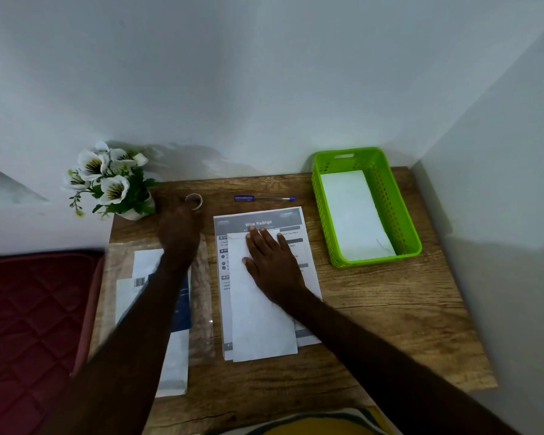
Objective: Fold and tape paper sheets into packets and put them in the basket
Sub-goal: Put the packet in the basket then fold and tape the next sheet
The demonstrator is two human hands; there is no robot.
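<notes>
The left hand [178, 227] reaches to the far side of the wooden bench [374, 312], blurred and dark; its fingertips are at a roll of clear tape [194, 200], but whether they grip the roll or only touch it cannot be told. The left forearm covers much of a white-and-blue mailer bag [173, 350] lying in a clear plastic sleeve [201, 296]; only a barcode and edges show. The right hand [272, 262] lies flat, fingers straight and slightly spread, pressing on the upper part of a folded white paper packet [261, 324]. The packet sits on a printed sheet [296, 221] headed "Wipe Railings"; the smaller print beneath is too blurred to read, and hand and packet hide most of it. To the right, well apart from the hand, a green perforated basket [402, 215] holds another folded packet [352, 215] lying flat on its floor. A blue pen [264, 199] lies beyond the sheet, between tape and basket. White artificial flowers [107, 180] stand at the bench's far-left corner. A maroon quilted cushion [29, 324] is cut off at the left edge.
</notes>
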